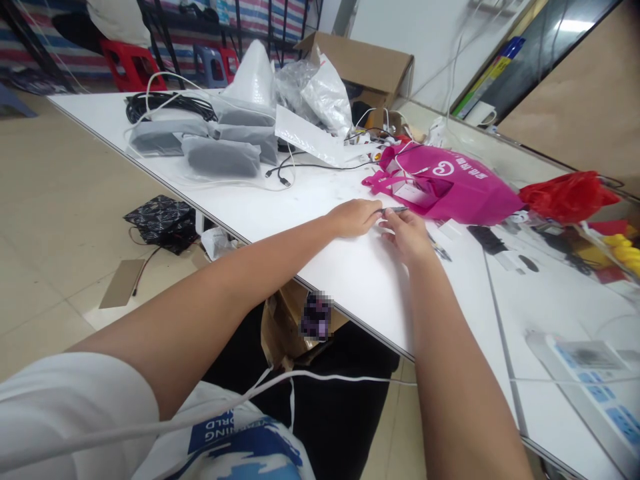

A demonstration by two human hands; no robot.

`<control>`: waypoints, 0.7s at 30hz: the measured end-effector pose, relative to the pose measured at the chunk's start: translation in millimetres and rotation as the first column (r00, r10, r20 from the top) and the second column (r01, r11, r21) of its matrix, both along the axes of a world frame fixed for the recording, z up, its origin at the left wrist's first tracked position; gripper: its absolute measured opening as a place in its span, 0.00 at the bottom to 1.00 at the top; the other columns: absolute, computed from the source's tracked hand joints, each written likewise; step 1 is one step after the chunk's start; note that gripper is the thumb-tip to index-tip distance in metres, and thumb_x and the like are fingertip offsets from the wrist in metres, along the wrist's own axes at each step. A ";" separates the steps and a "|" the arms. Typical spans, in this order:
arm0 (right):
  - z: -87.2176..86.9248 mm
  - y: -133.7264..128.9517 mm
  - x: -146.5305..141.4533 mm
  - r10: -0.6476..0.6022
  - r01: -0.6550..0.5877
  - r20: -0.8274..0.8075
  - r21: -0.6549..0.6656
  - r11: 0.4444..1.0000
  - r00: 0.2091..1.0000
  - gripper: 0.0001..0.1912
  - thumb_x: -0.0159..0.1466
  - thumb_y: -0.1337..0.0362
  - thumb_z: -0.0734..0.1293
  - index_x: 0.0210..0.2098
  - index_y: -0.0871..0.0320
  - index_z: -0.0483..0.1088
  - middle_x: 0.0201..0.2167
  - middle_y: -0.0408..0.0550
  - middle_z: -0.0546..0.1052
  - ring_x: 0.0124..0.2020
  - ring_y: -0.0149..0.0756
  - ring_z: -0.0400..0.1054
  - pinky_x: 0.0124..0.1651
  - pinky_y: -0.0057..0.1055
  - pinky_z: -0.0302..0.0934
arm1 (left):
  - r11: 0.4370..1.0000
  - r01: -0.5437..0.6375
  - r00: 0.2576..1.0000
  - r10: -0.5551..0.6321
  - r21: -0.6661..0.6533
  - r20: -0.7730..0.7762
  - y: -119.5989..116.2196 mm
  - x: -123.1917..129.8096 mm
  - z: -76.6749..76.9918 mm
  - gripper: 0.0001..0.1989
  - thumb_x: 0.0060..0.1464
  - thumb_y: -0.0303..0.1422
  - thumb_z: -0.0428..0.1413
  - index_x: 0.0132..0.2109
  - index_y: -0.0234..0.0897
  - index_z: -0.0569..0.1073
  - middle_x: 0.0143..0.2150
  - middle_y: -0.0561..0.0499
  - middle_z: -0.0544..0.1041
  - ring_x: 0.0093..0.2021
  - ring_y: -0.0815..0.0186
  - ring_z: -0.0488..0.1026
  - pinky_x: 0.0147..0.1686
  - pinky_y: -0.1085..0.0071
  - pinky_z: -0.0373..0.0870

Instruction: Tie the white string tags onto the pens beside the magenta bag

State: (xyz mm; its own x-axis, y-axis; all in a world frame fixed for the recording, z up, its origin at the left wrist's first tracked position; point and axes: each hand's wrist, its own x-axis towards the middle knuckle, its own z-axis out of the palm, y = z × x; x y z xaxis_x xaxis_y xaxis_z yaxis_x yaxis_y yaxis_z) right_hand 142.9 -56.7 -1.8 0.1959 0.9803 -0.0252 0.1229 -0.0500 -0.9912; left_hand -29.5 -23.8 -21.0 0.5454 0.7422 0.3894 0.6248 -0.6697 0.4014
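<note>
Over the white table (350,273), my left hand (354,219) and my right hand (407,235) meet at the fingertips. Between them is a thin, dark, pen-like piece (395,209). My left fingers pinch its left end, while my right thumb and fingers close on it from the right. Most of it is covered by the fingers, so its exact kind is unclear. Just right of my right wrist, slim pen-like items (440,249) lie on the tabletop, partly hidden by the wrist.
Behind my hands lies a magenta bag (465,190), with a red plastic bag (570,197) to its right. Grey wrapped packages (223,157) and black cables (170,107) occupy the far left. A device with blue buttons (595,383) sits at right. A white cable (340,378) crosses before me.
</note>
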 end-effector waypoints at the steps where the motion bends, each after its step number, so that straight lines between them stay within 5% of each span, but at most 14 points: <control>1: 0.0 0.0 -0.3 0.000 0.000 0.004 0.003 1.000 1.000 0.15 0.66 0.58 0.81 0.34 0.55 0.73 0.36 0.43 0.80 0.37 0.30 0.76 0.30 0.21 0.66 | 1.000 0.003 1.000 -0.003 -0.001 -0.002 0.4 0.1 -0.2 0.20 0.79 0.37 0.43 0.58 0.35 0.78 0.57 0.34 0.87 0.53 0.51 0.84 0.52 0.55 0.75; 21: 1.6 -1.6 -0.9 -0.043 0.043 -0.051 0.007 0.999 0.998 0.14 0.66 0.62 0.81 0.31 0.55 0.73 0.34 0.42 0.82 0.38 0.30 0.78 0.32 0.20 0.65 | 1.000 0.021 0.997 -0.020 -0.021 0.071 3.9 -0.4 -2.7 0.17 0.79 0.37 0.46 0.55 0.36 0.78 0.56 0.36 0.87 0.53 0.53 0.83 0.52 0.57 0.75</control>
State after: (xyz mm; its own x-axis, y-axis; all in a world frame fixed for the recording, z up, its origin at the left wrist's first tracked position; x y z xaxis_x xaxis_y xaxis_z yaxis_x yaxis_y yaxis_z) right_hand 142.0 -58.3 -0.2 0.2368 0.9712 -0.0279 0.0703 -0.0458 -0.9965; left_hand -29.9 -19.9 -23.7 0.5322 0.7400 0.4113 0.5802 -0.6726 0.4594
